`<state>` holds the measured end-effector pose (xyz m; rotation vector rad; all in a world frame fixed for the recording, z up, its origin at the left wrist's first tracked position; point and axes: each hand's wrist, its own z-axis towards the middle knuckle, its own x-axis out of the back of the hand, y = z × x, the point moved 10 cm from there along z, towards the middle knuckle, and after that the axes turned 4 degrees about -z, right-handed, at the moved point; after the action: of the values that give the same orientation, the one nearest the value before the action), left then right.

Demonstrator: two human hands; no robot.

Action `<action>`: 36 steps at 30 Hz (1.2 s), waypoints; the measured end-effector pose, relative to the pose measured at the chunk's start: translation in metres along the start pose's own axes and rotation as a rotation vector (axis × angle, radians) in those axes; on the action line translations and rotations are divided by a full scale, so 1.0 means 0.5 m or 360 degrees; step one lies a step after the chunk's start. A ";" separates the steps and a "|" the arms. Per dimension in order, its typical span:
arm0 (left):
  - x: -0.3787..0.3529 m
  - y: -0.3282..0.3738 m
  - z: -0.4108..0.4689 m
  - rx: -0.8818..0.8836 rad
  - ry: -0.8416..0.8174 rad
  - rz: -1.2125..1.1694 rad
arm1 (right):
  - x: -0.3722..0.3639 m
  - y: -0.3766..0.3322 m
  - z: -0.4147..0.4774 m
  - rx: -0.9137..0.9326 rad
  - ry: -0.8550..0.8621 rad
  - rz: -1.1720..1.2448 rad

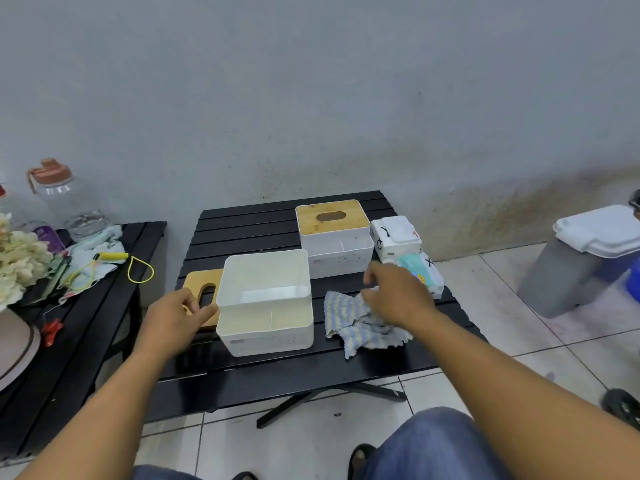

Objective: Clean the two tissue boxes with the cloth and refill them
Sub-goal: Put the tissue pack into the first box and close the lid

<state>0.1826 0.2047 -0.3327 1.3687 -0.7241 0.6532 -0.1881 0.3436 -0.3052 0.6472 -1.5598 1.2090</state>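
An open white tissue box [266, 303] stands at the front of the black slatted table [249, 226], its bamboo lid [201, 284] lying flat to its left. My left hand [176, 315] touches the box's left rim, fingers loosely curled. A second white tissue box [337, 240] with its bamboo lid on stands behind. The striped blue and white cloth [360, 323] lies crumpled to the right of the open box; my right hand [394, 294] rests on its upper edge and pinches it. Two tissue packs [398, 239] [420, 271] lie at the right.
A second black table [86, 323] on the left carries a clear bottle [65, 199], flowers [20, 261], a cloth and a yellow cord [138, 268]. A grey bin with a white lid [588, 251] stands on the tiled floor at right. My knee is below.
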 end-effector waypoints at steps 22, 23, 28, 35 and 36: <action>-0.007 0.026 0.005 -0.0063 0.0059 -0.0076 | -0.052 0.233 0.066 -0.0797 -0.0001 -0.0018; -0.007 0.026 0.005 -0.0059 0.0056 -0.0077 | -0.054 0.231 0.065 -0.0790 0.0009 -0.0004; -0.010 0.027 0.004 -0.0049 0.0039 -0.0064 | -0.033 0.218 0.064 -0.0760 0.0122 0.0129; 0.004 0.023 -0.002 0.0011 0.0072 -0.0228 | 0.050 0.140 0.072 -0.0630 0.0290 0.0272; 0.008 0.023 -0.004 0.0027 0.0086 -0.0263 | 0.065 0.114 0.073 -0.0572 0.0320 0.0293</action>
<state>0.1765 0.2076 -0.3226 1.4047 -0.5565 0.5641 -0.2623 0.3354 -0.2961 0.1464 -1.6349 1.0519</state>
